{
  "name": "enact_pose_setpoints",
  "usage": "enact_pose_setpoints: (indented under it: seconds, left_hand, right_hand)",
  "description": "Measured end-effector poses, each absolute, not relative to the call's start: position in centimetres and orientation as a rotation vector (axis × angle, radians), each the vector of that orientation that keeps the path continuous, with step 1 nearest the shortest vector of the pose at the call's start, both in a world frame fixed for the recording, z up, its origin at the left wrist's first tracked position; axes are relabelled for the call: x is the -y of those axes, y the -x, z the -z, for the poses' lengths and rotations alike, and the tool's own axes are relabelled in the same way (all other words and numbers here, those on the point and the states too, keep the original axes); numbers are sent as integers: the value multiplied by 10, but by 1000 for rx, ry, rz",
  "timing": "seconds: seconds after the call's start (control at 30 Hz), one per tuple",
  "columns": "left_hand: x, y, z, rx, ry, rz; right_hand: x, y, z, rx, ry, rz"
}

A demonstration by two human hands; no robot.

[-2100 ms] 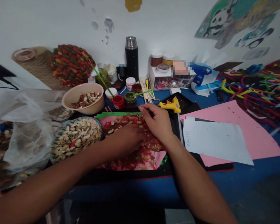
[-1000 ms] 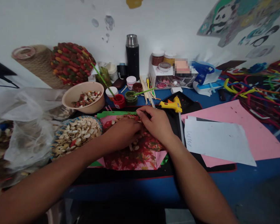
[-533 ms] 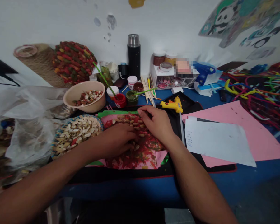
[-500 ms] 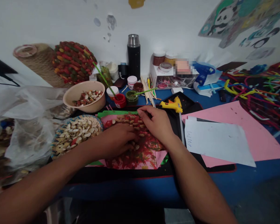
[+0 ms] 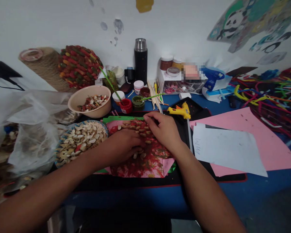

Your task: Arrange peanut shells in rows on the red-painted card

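My left hand (image 5: 126,145) is low over a pink sheet (image 5: 140,168) smeared with red and green paint. Its fingers are bent together beside a few loose nut shells (image 5: 142,156); anything between the fingertips is hidden. My right hand (image 5: 165,129) rests at the sheet's upper right. Thumb and forefinger tips meet there, and I cannot make out what they hold, if anything. Between the hands, several brown shells (image 5: 140,128) lie in rows on the painted paper. Under the pink sheet, a green sheet (image 5: 111,119) shows at its edges. Left of it stands a woven basket (image 5: 57,152) of pale shells.
A beige bowl (image 5: 89,113) with painted shells stands behind the basket. Paint jars (image 5: 126,106), wooden sticks (image 5: 153,95) and a black flask (image 5: 141,63) are at the back. A yellow glue gun (image 5: 180,111), white paper (image 5: 228,147) and coloured pipe cleaners (image 5: 257,97) lie right.
My left hand moved from the upper shell rows down to the loose shells below, uncovering the rows. Over the last half second it barely moved. My right hand stays in place.
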State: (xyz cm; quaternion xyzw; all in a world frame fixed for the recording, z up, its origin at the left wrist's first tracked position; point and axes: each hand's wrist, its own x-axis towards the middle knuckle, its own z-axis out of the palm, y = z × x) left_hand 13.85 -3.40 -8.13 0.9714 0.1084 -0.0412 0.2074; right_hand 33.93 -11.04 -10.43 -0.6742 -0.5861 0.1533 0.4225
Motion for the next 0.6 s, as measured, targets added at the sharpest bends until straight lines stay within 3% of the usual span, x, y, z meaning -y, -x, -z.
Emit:
enact_pose_setpoints:
  seconds: [0.33, 0.6]
  left_hand:
    - [-25, -108, 56, -827, -2598, -186]
    - [-31, -104, 64, -987, -2852, 23]
  right_hand:
    - [112, -340, 104, 1468, 1712, -401]
    - [111, -340, 104, 1480, 1716, -390]
